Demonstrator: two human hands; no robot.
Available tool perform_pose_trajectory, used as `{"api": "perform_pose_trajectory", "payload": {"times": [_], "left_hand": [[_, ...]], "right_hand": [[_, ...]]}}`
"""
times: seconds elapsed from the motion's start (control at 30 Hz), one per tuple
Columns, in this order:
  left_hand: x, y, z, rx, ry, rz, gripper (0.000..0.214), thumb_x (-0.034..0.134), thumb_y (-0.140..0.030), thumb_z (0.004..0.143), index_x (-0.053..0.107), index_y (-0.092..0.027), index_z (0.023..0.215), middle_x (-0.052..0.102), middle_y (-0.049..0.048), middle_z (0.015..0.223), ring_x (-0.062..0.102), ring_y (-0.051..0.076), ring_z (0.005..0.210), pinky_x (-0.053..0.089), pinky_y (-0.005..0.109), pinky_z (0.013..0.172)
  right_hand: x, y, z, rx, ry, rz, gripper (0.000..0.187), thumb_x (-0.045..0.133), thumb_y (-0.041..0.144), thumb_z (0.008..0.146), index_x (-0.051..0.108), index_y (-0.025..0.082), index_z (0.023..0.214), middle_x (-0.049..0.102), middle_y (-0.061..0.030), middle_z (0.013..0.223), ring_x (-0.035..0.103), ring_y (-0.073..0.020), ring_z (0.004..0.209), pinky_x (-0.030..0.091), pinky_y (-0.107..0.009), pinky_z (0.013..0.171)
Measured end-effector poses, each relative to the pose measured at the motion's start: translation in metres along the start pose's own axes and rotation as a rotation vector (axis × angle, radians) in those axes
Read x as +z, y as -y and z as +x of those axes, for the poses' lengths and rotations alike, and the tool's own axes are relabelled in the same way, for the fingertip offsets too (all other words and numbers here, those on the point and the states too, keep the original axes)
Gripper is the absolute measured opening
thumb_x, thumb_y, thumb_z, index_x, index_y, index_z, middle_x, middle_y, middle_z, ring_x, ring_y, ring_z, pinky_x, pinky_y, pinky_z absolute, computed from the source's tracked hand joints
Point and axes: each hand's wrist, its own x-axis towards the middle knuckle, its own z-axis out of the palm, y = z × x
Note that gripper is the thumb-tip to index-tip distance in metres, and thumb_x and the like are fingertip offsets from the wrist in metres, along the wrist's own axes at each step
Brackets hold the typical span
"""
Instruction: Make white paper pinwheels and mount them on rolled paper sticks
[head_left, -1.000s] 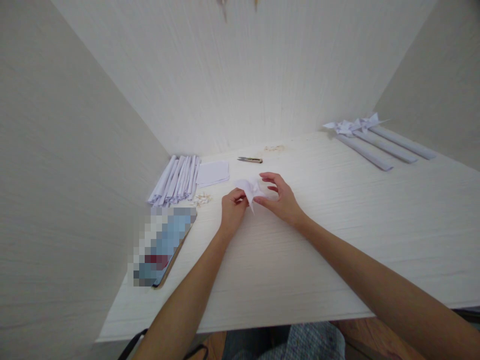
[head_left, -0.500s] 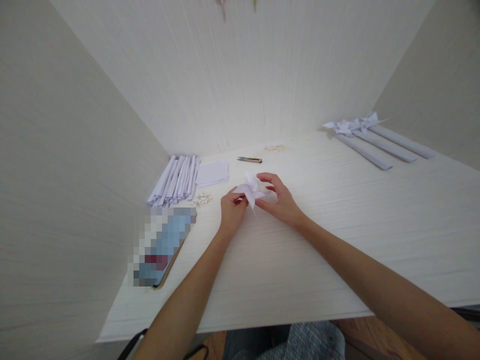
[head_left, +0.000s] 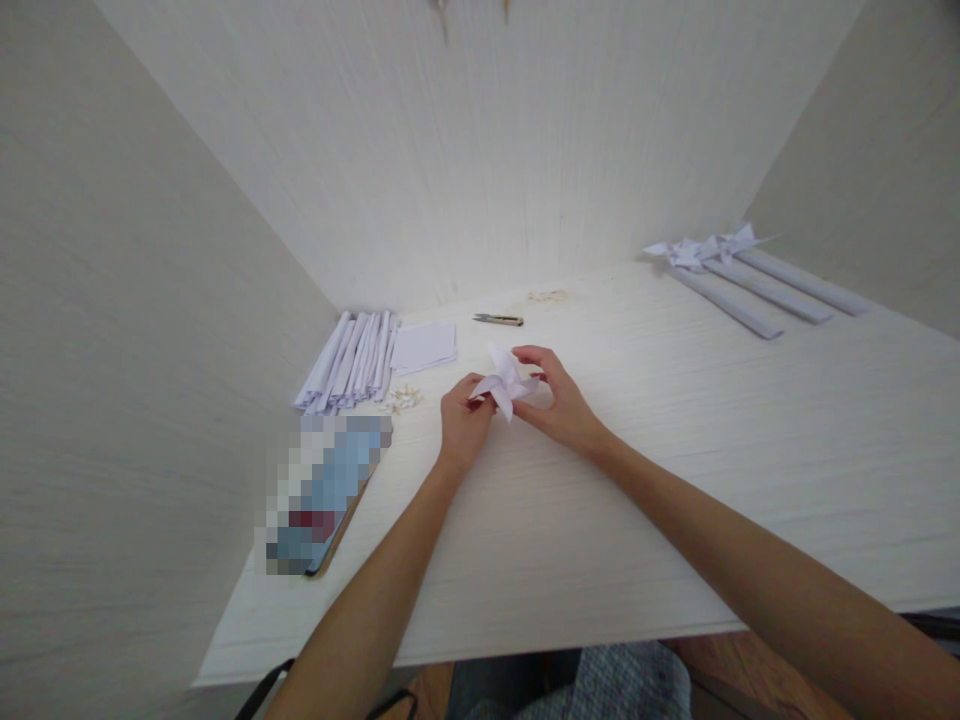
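Observation:
A white paper pinwheel (head_left: 504,384) with folded, pointed blades is held a little above the white table, between my two hands. My left hand (head_left: 465,425) grips it from the left, its thumb and fingers closed at the pinwheel's lower left side. On the right, the curved fingers and thumb of my right hand (head_left: 561,405) close around the blades, with the thumb at the lower right edge. What lies behind the pinwheel is hidden.
Rolled paper sticks (head_left: 352,360) lie at the left, beside a stack of square paper sheets (head_left: 424,346). Small pale pieces (head_left: 405,399) and a blurred-out phone (head_left: 334,495) are nearer. Thread snips (head_left: 499,319) lie behind my hands. Several pinwheels on paper sticks (head_left: 735,290) rest far right.
The pinwheel has turned slightly, so its front faces me more and its blades show more evenly. Both hands stay in nearly the same place.

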Motion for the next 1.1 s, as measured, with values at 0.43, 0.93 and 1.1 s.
{"api": "perform_pose_trajectory", "payload": {"times": [0.43,0.93,1.1], "left_hand": [[0.001,-0.001,0.000,-0.032,0.036,0.043,0.013,0.053,-0.014,0.064,0.061,-0.014,0.054,0.059,0.0002,0.064,0.052,0.010,0.057,0.043,0.019,0.049],[-0.002,0.006,0.002,0.047,-0.003,0.061,0.013,0.048,-0.009,0.062,0.059,-0.015,0.059,0.054,-0.0020,0.063,0.051,0.009,0.058,0.040,0.017,0.048],[-0.001,0.000,0.000,0.123,0.069,0.155,0.018,0.047,-0.009,0.065,0.063,-0.016,0.059,0.055,-0.0014,0.063,0.050,0.008,0.058,0.040,0.016,0.049]], "right_hand": [[-0.002,-0.001,0.000,0.111,-0.007,0.050,0.054,0.065,0.025,0.060,0.042,0.026,0.109,0.046,-0.0083,0.115,0.045,-0.0234,0.106,0.037,-0.043,0.086],[-0.013,-0.006,0.007,0.260,-0.104,0.381,0.042,0.067,0.034,0.059,0.044,0.025,0.092,0.045,0.0018,0.084,0.050,-0.0094,0.063,0.043,-0.026,0.055],[-0.009,-0.002,0.005,0.325,0.034,0.495,0.046,0.068,0.024,0.056,0.041,0.027,0.093,0.044,0.0041,0.084,0.049,-0.0052,0.055,0.042,-0.022,0.049]]}}
